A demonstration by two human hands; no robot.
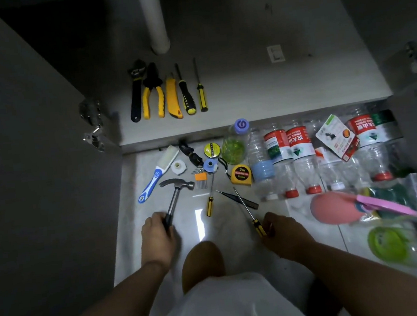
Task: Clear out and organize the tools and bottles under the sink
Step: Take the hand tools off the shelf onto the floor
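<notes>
My left hand (156, 233) grips the black handle of a claw hammer (176, 190) that lies on the floor tiles. My right hand (281, 228) holds the yellow-and-black handle of a long screwdriver (248, 211), its tip pointing away from me. On the cabinet floor (246, 90) a black wrench (136, 89), yellow pliers (153, 91), a yellow utility knife (172, 97) and two screwdrivers (186, 91) lie in a row. Several clear plastic bottles (301, 159) lie side by side on the tiles at the right.
Between my hands lie a small yellow screwdriver (210, 204), black tweezers (237, 199), a yellow tape measure (241, 175), hex keys (198, 171), tape rolls (211, 150) and a blue-white brush (156, 174). A pink object (334, 208) and bagged sponges lie right. A white drainpipe (154, 17) stands in the cabinet; doors hang open.
</notes>
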